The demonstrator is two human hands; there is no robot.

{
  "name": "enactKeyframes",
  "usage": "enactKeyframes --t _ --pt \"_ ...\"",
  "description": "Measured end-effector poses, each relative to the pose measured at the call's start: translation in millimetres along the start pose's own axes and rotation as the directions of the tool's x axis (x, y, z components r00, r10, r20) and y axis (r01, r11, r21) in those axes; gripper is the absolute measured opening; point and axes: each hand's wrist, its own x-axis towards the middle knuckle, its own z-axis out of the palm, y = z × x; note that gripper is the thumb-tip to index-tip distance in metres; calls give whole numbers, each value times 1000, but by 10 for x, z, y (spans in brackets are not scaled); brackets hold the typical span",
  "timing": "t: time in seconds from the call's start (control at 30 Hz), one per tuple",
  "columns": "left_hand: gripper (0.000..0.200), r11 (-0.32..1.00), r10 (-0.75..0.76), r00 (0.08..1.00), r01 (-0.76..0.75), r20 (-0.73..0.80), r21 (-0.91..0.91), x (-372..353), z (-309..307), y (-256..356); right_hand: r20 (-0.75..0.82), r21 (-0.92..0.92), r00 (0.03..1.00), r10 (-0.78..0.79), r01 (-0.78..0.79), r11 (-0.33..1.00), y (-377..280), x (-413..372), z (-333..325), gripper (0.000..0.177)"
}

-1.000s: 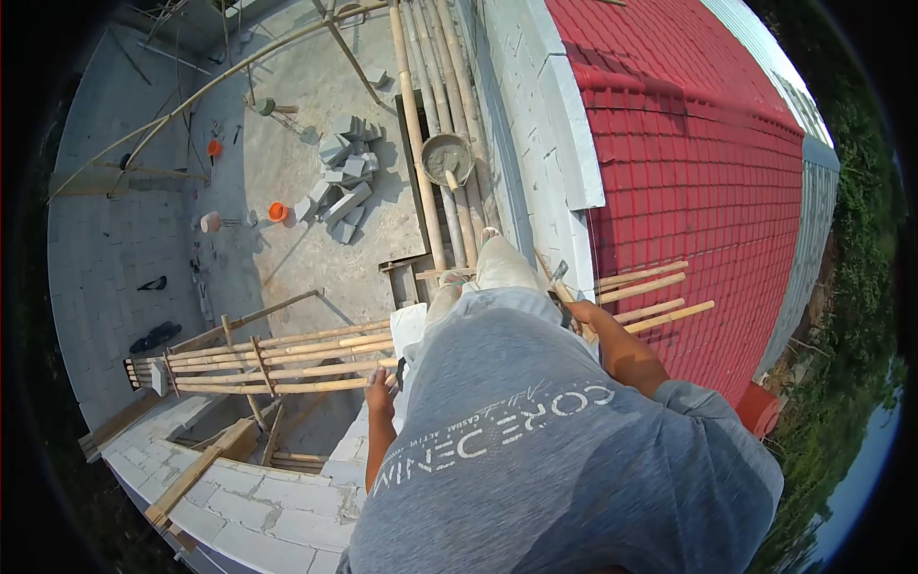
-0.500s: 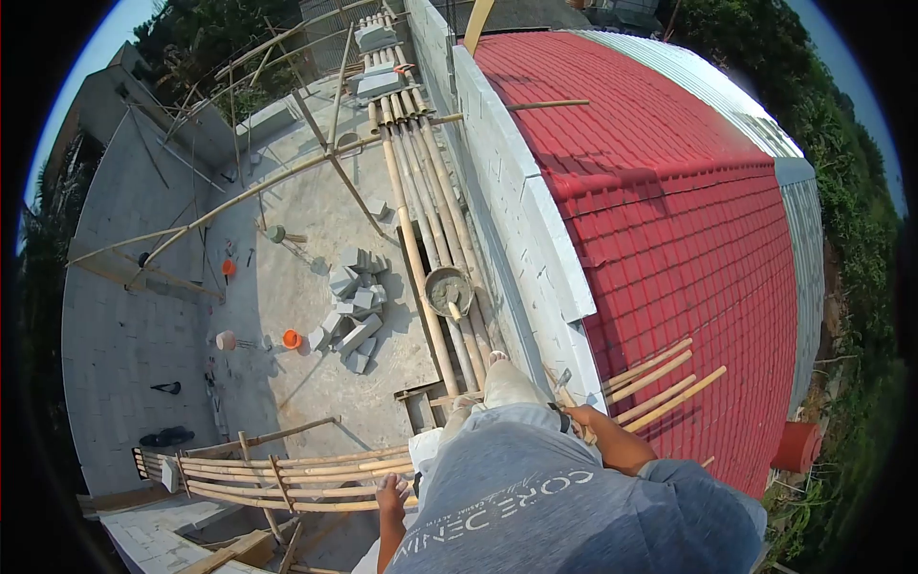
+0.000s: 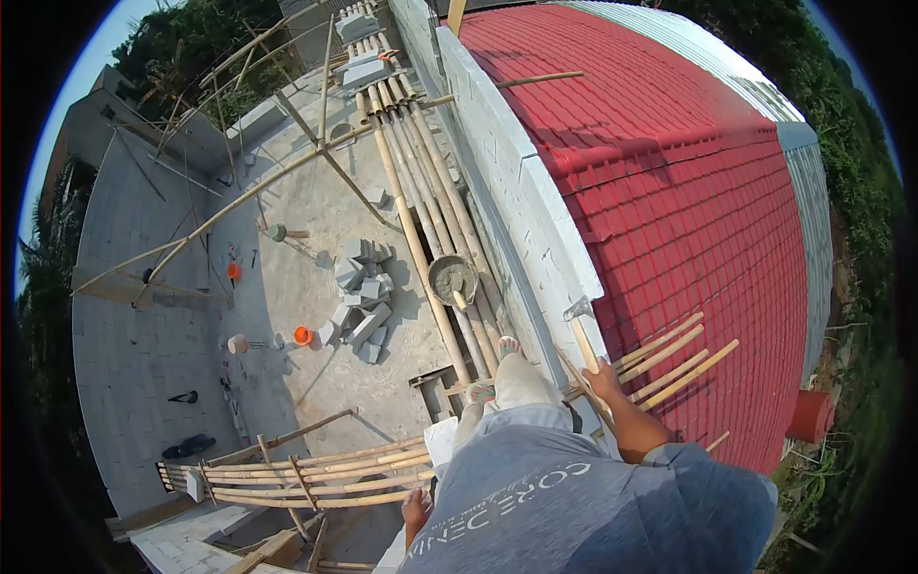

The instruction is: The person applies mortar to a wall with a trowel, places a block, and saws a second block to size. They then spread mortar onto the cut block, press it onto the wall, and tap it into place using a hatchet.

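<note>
My right hand (image 3: 604, 383) grips the wooden handle of a hammer (image 3: 579, 325), whose metal head is raised over the top of the white block wall (image 3: 521, 196). My left hand (image 3: 416, 507) is low beside my grey shirt, against the edge of a white block (image 3: 440, 442); its fingers are too small to read. My feet (image 3: 507, 352) stand on bamboo scaffold poles (image 3: 421, 206) high above the ground. A round pan of grey mortar (image 3: 451, 279) sits on the poles just ahead, a trowel handle sticking out of it.
A red tiled roof (image 3: 679, 201) slopes away right of the wall, short bamboo ends (image 3: 674, 359) resting on it. Far below lie a concrete floor with a pile of grey blocks (image 3: 361, 297), orange buckets (image 3: 303, 335) and a bamboo platform (image 3: 306, 474). A red barrel (image 3: 811, 416) stands at right.
My right hand lifted the hammer from beside my hip up over the wall top. The view tilted upward, showing more scaffold and roof. My left hand stays by the white block.
</note>
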Motion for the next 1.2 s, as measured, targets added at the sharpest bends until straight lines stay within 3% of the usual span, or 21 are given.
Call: enactKeyframes --t 0.03,0.07,0.1,0.2,0.27,0.4,0.5,0.6,0.9,1.03,1.1,1.2 --pt "57 996 90 992 -91 84 15 156 -229 -252 -56 -23 998 25 -26 999 -161 25 -96 80" --pt "57 825 441 852 -509 281 247 373 -547 -633 -62 -101 997 48 -54 993 -363 58 -274 69" --pt "56 981 117 989 -129 93 145 222 -486 -357 -185 -125 982 22 -46 991 -521 82 -317 59" --pt "56 962 129 988 -147 89 231 -283 -561 109 -231 -67 971 60 -77 995 -620 582 -249 56" --pt "55 965 -57 994 79 -94 252 -651 -432 760 -261 -35 958 121 -135 990 -673 892 -195 55" --pt "55 943 -81 979 136 -187 305 -719 -724 1151 -311 -19 942 124 -137 990 -810 1474 -260 58" --pt "54 978 -24 972 71 -233 194 -782 -764 1301 -328 -42 943 56 -74 996 -728 1852 -332 59" --pt "52 934 -88 972 156 -217 322 -829 -724 1372 -328 -73 944 -28 4 997 -681 2216 -401 60" --pt "56 876 -216 969 248 -123 413 -883 -358 1415 -465 -157 854 -233 180 971 -299 2690 -231 58" --pt "58 871 -171 980 198 -100 450 -806 -384 1509 -396 -145 898 -190 143 979 -355 2602 -217 63" --pt "58 911 -95 990 129 -105 393 -781 -257 1625 -530 -240 838 -126 -6 971 -432 2470 -188 71" --pt "52 942 -39 996 63 -80 330 -660 -208 1569 -560 -47 827 -60 41 998 -582 2245 -135 73"
